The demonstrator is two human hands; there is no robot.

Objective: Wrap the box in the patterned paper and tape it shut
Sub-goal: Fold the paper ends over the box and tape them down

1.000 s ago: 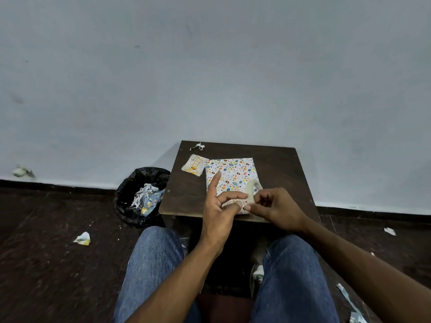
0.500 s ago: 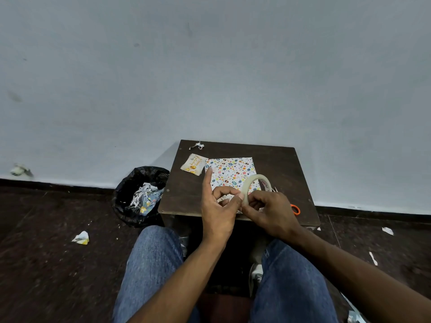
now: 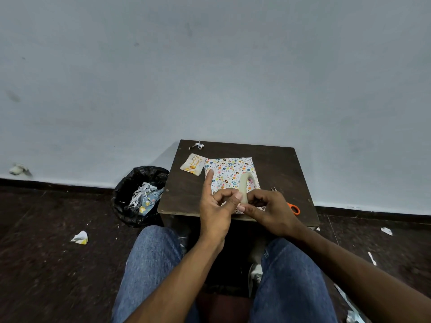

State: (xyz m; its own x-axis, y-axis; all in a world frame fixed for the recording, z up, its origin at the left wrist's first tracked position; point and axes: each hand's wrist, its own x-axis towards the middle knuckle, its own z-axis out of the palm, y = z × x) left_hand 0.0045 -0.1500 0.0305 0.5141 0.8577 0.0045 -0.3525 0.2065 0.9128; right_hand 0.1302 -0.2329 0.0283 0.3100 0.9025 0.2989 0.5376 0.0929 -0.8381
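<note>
Head view: right hand [image 3: 272, 213] is gripping the tape roll [image 3: 246, 187]; left hand [image 3: 218, 206] is pinching its end, over the wrapped box [image 3: 229, 173] at table [image 3: 186, 194] centre, twelve o'clock; peeling slowly should prevent tearing

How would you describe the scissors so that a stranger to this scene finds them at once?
Start at the dark table against the wall. Go to its near right corner, just right of the right hand. The scissors lie there, mostly hidden, the only thing with an orange handle loop and thin metal tips.
</note>
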